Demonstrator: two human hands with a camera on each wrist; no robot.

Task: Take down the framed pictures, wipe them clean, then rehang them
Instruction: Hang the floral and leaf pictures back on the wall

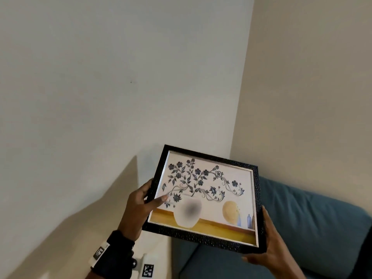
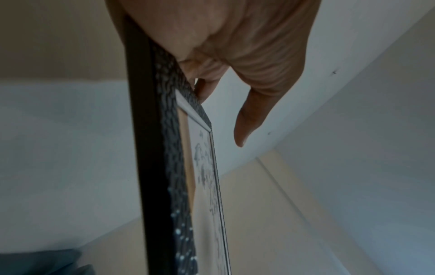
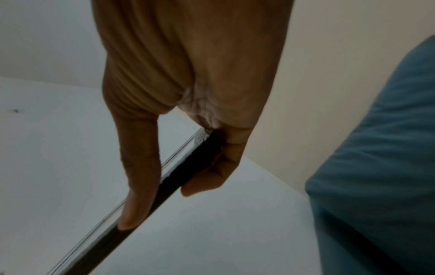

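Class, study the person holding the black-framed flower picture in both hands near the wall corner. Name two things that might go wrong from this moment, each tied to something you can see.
1. The left hand and right hand hold the framed picture only at its edges, tilted in the air; it might slip and fall.
2. The left thumb lies over the picture's front, so it may leave smudges to wipe off.

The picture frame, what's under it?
Below the picture frame sits a blue sofa, with fingers of the right hand curled beneath. The frame's back stays hidden.
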